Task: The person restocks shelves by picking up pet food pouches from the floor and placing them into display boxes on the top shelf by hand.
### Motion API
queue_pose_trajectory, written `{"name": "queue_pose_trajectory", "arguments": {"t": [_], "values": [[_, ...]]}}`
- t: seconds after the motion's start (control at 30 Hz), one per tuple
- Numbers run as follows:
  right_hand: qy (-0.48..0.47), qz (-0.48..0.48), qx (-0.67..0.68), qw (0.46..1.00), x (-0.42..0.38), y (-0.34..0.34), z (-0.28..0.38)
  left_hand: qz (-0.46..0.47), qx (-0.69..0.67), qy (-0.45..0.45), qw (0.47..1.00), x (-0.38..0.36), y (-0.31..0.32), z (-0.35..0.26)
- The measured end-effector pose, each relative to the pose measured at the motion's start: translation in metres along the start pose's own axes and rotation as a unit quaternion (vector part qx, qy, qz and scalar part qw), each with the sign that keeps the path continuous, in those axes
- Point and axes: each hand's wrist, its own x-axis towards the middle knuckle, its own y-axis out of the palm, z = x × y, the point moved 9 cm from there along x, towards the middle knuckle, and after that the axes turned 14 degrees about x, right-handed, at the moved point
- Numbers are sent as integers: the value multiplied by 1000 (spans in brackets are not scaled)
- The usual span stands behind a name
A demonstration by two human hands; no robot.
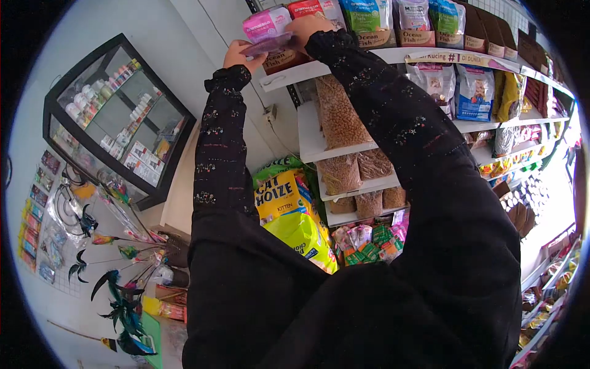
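Note:
My left hand (238, 56) is raised at the left end of the top shelf, its fingers closed on the edge of a purple pouch (268, 45) that is tilted almost flat. At the other end of this pouch is my right hand (309, 28), its fingers curled against it and partly hidden. Just behind stand a pink pouch (265, 23) and a red pouch (305, 8) in a brown "Ocean Fish" display box (284, 61). Both my arms reach up in black embroidered sleeves.
More display boxes with green-and-blue pouches (367, 15) line the top shelf (393, 56). Lower shelves hold clear bags of kibble (342, 114). Yellow "Cat Choize" sacks (278, 195) stand below. A glass cabinet (120, 117) and feather wands (120, 301) are at left.

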Motion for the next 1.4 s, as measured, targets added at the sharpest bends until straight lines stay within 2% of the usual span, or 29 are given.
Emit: {"name": "queue_pose_trajectory", "arguments": {"t": [0.13,0.27,0.4,0.5,0.57,0.67,0.77,0.83,1.07,1.1,1.17,1.2,1.23,1.33,1.37,1.4], "values": [[61,-38,-5,997,13,11,-17,1,46,37,998,5,2,-2],[109,-41,3,993,13,-5,-13,9,-28,29,999,-1,-2,-16],[90,6,-13,996,17,-3,-8,2,77,9,997,4,4,-4],[71,55,-33,995,18,5,-5,-44,181,17,982,4,-4,-13],[62,71,-42,995,19,8,-4,-60,193,30,979,-1,-7,-23],[89,6,-7,996,19,-5,-8,-91,217,59,970,-6,-11,-34],[85,-46,3,995,12,-13,-6,-101,126,51,986,-7,-11,-33],[83,-71,8,994,7,-20,-1,-103,132,46,985,-7,-12,-34],[140,-24,13,990,8,-14,-7,-104,193,38,975,4,-7,-27],[139,-23,13,990,11,-14,-8,-58,201,5,978,10,0,-17],[114,58,-21,992,23,6,-15,35,215,-62,974,12,6,-7],[102,99,-37,989,25,14,-16,36,215,-63,974,12,5,-6],[101,100,-37,989,25,15,-20,47,207,-57,976,13,7,-6],[18,179,-52,982,25,27,-15,66,191,-44,978,19,8,-1],[18,178,-52,982,22,27,-16,51,186,-34,981,20,10,4],[17,125,-8,992,19,19,-16,37,182,-22,982,21,14,8]]}}
